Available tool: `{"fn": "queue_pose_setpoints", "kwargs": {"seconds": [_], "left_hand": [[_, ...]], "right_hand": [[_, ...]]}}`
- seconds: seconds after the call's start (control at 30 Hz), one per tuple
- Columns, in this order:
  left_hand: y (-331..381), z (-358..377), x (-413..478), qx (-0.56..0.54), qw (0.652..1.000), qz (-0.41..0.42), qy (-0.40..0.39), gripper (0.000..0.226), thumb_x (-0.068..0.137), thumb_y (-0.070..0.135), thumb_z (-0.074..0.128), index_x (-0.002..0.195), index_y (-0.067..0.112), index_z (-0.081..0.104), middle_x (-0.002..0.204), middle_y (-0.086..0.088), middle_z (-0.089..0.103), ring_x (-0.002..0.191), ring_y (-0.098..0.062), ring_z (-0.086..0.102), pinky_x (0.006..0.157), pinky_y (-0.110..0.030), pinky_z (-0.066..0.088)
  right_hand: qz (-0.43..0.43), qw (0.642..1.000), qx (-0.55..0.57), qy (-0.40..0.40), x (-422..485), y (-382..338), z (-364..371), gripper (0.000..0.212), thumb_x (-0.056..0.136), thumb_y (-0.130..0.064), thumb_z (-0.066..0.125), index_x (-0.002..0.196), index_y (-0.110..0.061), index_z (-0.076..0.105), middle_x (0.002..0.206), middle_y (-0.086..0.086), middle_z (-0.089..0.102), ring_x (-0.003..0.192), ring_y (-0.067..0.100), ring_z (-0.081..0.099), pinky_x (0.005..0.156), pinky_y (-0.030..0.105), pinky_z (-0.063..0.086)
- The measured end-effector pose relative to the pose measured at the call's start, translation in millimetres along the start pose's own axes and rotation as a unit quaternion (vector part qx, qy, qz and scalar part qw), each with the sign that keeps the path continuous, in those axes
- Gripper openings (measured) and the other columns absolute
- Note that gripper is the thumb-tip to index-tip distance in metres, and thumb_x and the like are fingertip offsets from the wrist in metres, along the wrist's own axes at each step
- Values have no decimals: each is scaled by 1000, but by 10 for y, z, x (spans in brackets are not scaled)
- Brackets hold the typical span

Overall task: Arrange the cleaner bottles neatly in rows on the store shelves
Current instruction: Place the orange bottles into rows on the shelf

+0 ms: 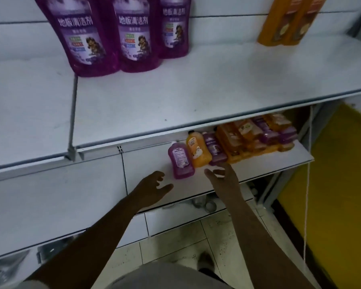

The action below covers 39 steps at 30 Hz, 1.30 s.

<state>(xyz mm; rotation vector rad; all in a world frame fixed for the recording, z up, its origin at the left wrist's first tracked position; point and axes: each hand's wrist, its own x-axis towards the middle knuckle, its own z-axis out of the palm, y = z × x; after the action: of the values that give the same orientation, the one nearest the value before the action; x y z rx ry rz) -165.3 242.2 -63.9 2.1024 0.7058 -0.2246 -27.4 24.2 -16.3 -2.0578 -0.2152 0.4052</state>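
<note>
My left hand (154, 184) and right hand (223, 178) hang spread and empty just in front of the pink bottle (180, 161), which stands leftmost in the row on the lower shelf (269, 163). It is full, smooth plastic, likely weighty and slick, so I'd clasp its body.

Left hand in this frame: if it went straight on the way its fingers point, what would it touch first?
Most likely the pink bottle at the left end of the row on the lower shelf: the open left hand points at its lower side. Depth is unclear from this one view.
</note>
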Motion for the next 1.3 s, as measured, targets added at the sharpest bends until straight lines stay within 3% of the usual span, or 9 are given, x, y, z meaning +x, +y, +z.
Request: {"fn": "queue_pose_setpoints", "kwargs": {"seconds": [0.13, 0.23, 0.37, 0.6, 0.7, 0.8, 0.93, 1.1, 1.3], "left_hand": [[207, 271, 408, -96, 990, -103, 15, 81, 93, 46, 76, 157, 12, 38, 153, -9, 53, 136, -26, 55, 101, -28, 46], [450, 434, 602, -161, 979, -112, 57, 50, 94, 31, 78, 136, 10, 59, 130, -15, 68, 123, -32, 64, 90, -23, 52], [616, 586, 741, -302, 933, -161, 108, 43, 88, 43, 82, 115, 13, 65, 119, -14, 73, 106, -29, 70, 99, -46, 60], [624, 808, 791, -319, 906, -222, 165, 59, 81, 47, 88, 117, 3, 72, 108, -12, 76, 97, -27, 73, 83, -35, 62], [574, 878, 743, -358, 888, -227, 176, 76, 66, 53, 95, 119, 3, 73, 108, -11, 78, 100, -30, 75, 92, -44, 63], [458, 882, 655, -391, 877, -216, 177, 96, 47, 56, 96, 123, 2, 73, 108, -12, 79, 101, -31, 76, 94, -49, 63], [375, 842, 430, -455, 858, -193, 138, 62, 82, 28, 89, 129, -6, 67, 114, -20, 77, 105, -37, 76, 98, -49, 61], [284, 821, 58, -559, 799, -195, 106, 36, 92, -1, 72, 125, -11, 65, 120, -28, 73, 110, -43, 73, 90, -45, 64], [138, 884, -407, -591, 789, -143, 92, 60, 87, -10, 71, 143, 7, 57, 137, -29, 64, 125, -48, 64, 111, -62, 48]], "right_hand": [[-34, 999, -8, -31, 662, 292, 208, 45, 86, -17, 85, 122, -19, 59, 108, -8, 65, 96, 2, 62, 80, 0, 44], [-23, 998, -13, -65, 1188, 758, 494, 85, 70, -58, 85, 141, -25, 53, 134, 1, 63, 120, 23, 64, 100, 42, 57], [13, 998, 7, -59, 1374, 742, 629, 98, 56, -75, 79, 136, -24, 57, 132, 4, 64, 117, 27, 65, 96, 49, 59], [0, 994, -85, -73, 1296, 636, 602, 54, 81, -54, 80, 120, -18, 67, 116, 7, 70, 103, 29, 69, 86, 44, 60], [11, 992, -90, -85, 1285, 681, 577, 51, 80, -54, 74, 116, -19, 65, 116, 8, 68, 101, 31, 71, 82, 45, 63], [1, 995, -37, -98, 1180, 632, 471, 37, 88, -28, 77, 119, -11, 66, 120, 12, 69, 104, 27, 68, 85, 35, 58], [155, 968, 157, -122, 1105, 618, 289, 10, 93, -20, 75, 100, -16, 68, 113, 13, 74, 96, 25, 72, 82, 41, 61], [345, 833, 365, -231, 1171, 588, -10, 23, 97, -17, 71, 115, -9, 60, 121, 21, 65, 108, 38, 67, 79, 46, 61], [252, 847, 296, -363, 991, 631, -210, 44, 97, 13, 46, 136, -3, 57, 135, 21, 65, 118, 38, 65, 87, 49, 59]]}}
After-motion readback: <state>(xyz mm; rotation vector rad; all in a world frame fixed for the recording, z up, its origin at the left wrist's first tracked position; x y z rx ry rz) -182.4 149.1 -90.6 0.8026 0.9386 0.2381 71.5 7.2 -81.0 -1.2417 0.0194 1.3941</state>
